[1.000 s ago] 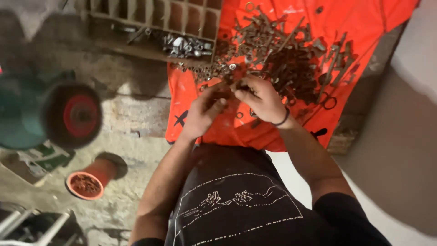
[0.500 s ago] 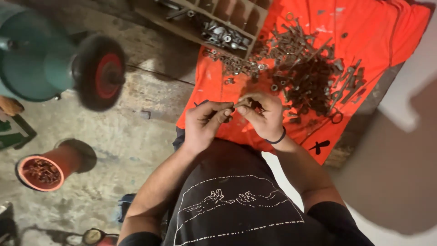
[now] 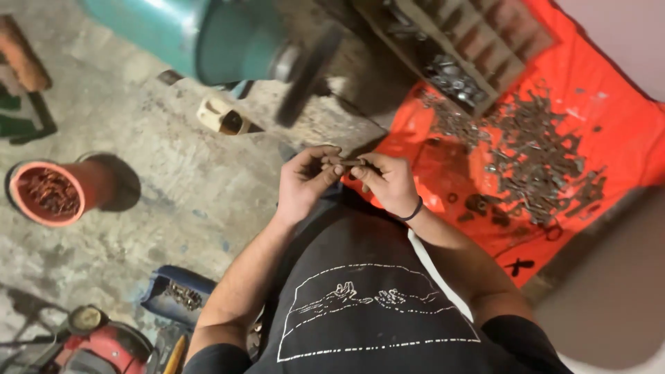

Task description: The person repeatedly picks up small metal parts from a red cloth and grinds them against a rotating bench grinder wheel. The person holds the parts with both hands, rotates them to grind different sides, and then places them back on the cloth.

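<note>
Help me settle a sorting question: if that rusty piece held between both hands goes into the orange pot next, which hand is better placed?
Left, probably. The left hand and right hand both pinch the rusty piece, but the orange pot stands on the floor on the left hand's side, while the right hand is nearer the orange cloth.

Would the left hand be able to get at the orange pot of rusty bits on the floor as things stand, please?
Probably not at once: the left hand is pinching a small rusty piece with the right hand, though bare floor lies between it and the orange pot.

Orange cloth (image 3: 596, 104) on concrete floor (image 3: 173, 180)
</note>
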